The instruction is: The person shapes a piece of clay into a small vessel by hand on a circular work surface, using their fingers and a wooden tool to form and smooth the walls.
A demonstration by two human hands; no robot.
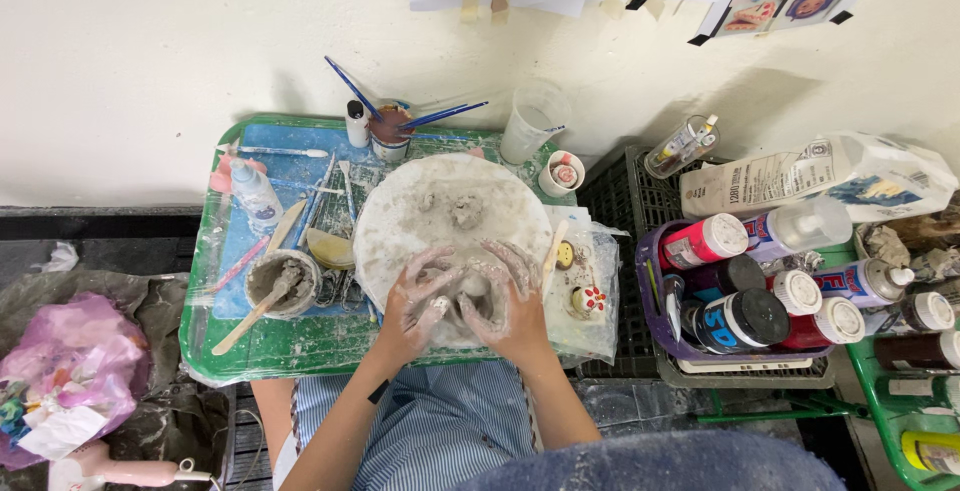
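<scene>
Head view shows the left hand (pixel 420 301) and right hand (pixel 505 301), each grip cupped around a clay lump (pixel 472 286) on a round board (pixel 400 213), a bowl (pixel 283 283) just left.

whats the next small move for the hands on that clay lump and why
Probably keep pressing and turning the clay lump between both palms. The left hand and right hand cup it from either side on the round board, and it looks rough and uneven, not yet a clear shape.

Both hands, left hand (pixel 420 303) and right hand (pixel 503 301), clay-smeared; forearms bare, sleeveless; dark band behind left wrist; blue-white striped apron (pixel 440 431) below.
</scene>
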